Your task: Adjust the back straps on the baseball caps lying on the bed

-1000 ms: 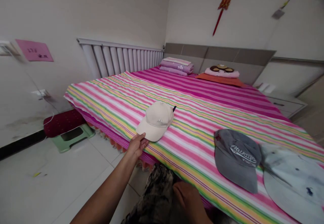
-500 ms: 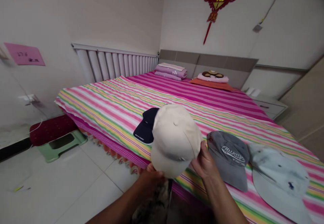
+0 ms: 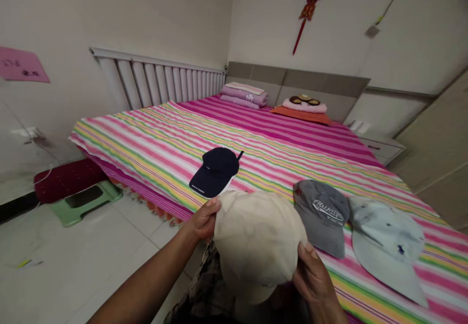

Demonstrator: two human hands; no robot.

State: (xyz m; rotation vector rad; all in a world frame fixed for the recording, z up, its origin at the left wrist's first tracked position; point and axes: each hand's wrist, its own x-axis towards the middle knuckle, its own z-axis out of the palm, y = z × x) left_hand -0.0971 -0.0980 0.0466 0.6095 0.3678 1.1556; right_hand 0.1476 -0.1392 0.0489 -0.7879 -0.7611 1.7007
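Note:
A cream baseball cap (image 3: 256, 241) is held up in front of me at the bed's edge, crown upward and brim toward me. My left hand (image 3: 205, 219) pinches its left side, and my right hand (image 3: 312, 273) grips the right side. Beyond it on the striped sheet lies a navy cap (image 3: 217, 168), its brim pointing to the front left. To the right of the cream cap rests a grey cap (image 3: 321, 214) with white lettering. Beside that one, touching it, is a pale blue-green cap (image 3: 391, 246) with a small dark emblem.
The bed (image 3: 146, 133) has a striped sheet. Folded purple bedding (image 3: 243, 97) and an orange and pink pile (image 3: 303, 108) lie by the headboard (image 3: 263, 81). A green stool (image 3: 86, 204) with a dark red cushion (image 3: 69, 180) stands at left. A radiator (image 3: 161, 77) lines the wall.
The cream cap has come down and nearer to me, uncovering the navy cap. My left hand has moved up to the cap's left side. The view has shifted slightly.

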